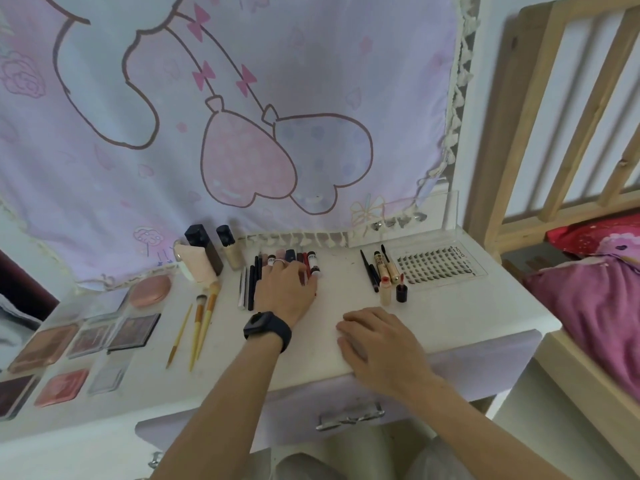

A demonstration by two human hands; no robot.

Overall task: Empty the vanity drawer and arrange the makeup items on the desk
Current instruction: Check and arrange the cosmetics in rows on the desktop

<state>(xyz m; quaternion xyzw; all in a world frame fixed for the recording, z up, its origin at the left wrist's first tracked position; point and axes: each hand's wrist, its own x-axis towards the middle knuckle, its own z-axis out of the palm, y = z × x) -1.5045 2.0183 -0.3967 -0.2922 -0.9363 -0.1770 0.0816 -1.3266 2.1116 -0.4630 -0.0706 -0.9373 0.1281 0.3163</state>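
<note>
**Drawer front (304, 400) lowest, both hands on the desk (457, 306)**

Lavender and fitted with a metal handle (349, 419), the drawer front sits nearest, just under the desk's front edge; whether it is fully closed cannot be told. Above it the right hand (377, 341) lies palm down on the white top near that edge, fingers loosely bent and holding nothing. Further in, the left hand (287, 289), a dark watch (266, 329) on its wrist, rests with fingers stretched over a row of lipsticks (311, 261), touching them without curling round any. Dark pencils (251, 285) lie just beside that row on the left. Left again are 3 brushes (201, 323) side by side, then several flat palettes (133, 332) and a peach compact (150, 291). To the right of the hands lie mascara and liner sticks (369, 271) with 2 small bottles (385, 289), next to a lash tray (436, 265). At the back stand a pink tube (194, 268), a dark bottle (202, 247) and a foundation bottle (228, 251). Behind hangs a pastel cartoon cloth (242, 116); a wooden bed frame (554, 98) stands to the right.
</note>
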